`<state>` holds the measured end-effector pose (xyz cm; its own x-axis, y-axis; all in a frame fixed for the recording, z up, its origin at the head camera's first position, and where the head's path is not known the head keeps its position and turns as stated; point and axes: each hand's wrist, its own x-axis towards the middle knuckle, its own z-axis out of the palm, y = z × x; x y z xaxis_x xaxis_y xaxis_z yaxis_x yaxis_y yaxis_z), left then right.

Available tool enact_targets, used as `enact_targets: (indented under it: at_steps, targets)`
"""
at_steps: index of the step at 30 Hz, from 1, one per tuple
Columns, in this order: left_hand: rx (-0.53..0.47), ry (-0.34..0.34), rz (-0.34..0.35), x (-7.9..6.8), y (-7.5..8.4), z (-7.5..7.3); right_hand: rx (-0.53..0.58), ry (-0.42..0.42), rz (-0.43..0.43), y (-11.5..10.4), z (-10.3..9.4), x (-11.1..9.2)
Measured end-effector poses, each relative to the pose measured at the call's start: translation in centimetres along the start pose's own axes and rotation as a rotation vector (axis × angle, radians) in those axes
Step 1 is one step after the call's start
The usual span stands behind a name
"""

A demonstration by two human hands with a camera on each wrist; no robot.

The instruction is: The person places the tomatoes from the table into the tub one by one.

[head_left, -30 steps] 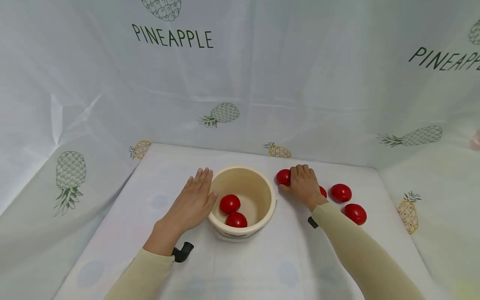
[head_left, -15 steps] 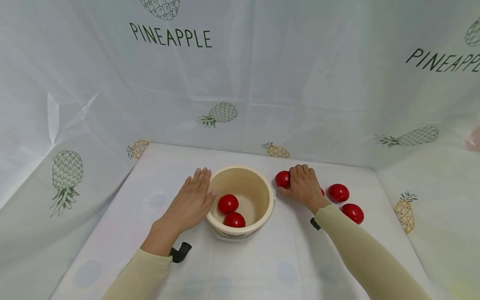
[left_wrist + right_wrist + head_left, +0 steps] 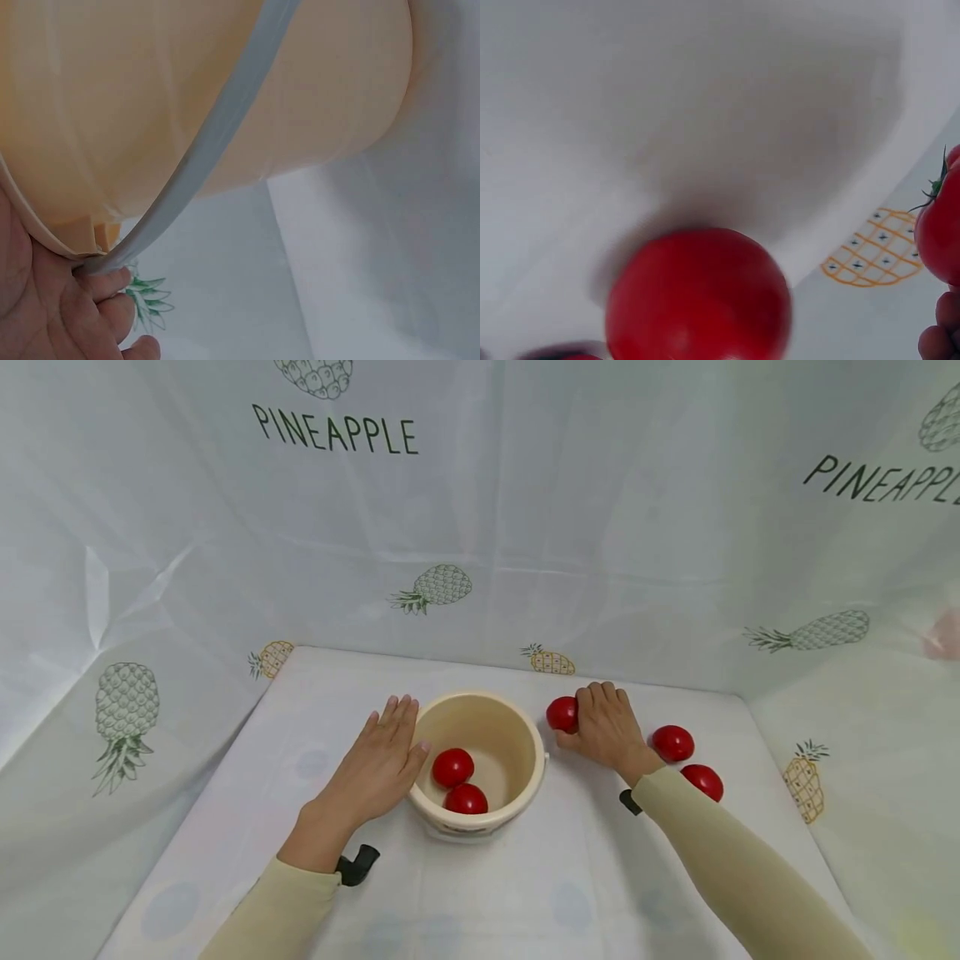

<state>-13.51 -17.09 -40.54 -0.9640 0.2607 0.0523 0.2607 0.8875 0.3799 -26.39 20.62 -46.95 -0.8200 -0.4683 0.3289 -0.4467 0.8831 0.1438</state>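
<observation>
Two tomatoes (image 3: 453, 767): seen inside the bucket (image 3: 468, 718), touching each other.
Left hand (image 3: 375, 764): laid against the bucket's left rim, fingers straight, nothing gripped; handle (image 3: 225, 116) seen at the fingers in the left wrist view.
Right hand (image 3: 606, 727): well apart from the left, fingers clasped on one tomato.
Held tomato (image 3: 562, 714): right of the bucket, near its rim; whether it is raised off the table (image 3: 510, 902) cannot be told.
Loose tomatoes (image 3: 672, 743): two visible in the head view, farther right of the bucket, by the right sleeve (image 3: 720, 852).
Slip risk: smooth, rounded skin; the fruit could be dropped and bruised if the grasp is loosened.
Rim risk: the bucket's right side could be bumped if the fruit is moved low.
Shove risk: bucket could be slid rightward if pressed too hard from the left.
Sleeve risk: loose fruit could be set rolling by a forearm sweep.
</observation>
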Motion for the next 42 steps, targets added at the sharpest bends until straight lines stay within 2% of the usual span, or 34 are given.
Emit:
enact_targets:
  at_steps: [6, 12, 16, 20, 25, 30, 35, 42]
  targets:
    - [0.014, 0.009, 0.023, 0.3, 0.0, -0.1, 0.033, 0.072, -0.005, 0.0, -2.8, 1.2]
    - [0.008, 0.003, 0.017, 0.2, 0.1, 0.1, 0.089, 0.168, -0.03, -1.3, -6.2, 3.0]
    - [0.008, 0.009, 0.022, 0.2, 0.2, 0.3, 0.134, 0.218, -0.08, -3.3, -9.2, 4.1]
    - [0.01, 0.013, 0.021, 0.3, 0.3, 0.4, 0.175, 0.206, -0.173, -6.4, -11.2, 4.8]
    - [0.02, 0.012, 0.005, 0.1, 0.2, 0.4, 0.21, 0.113, -0.254, -10.3, -11.2, 5.1]
    - [0.028, 0.02, 0.002, -0.1, -0.1, 0.2, 0.203, 0.027, -0.312, -12.7, -10.0, 5.2]
    - [0.023, 0.024, 0.011, -0.1, -0.1, 0.1, 0.18, -0.015, -0.332, -13.5, -9.0, 4.8]
    - [0.011, 0.018, 0.012, 0.0, -0.2, 0.3, 0.102, 0.003, -0.349, -13.7, -8.2, 4.5]
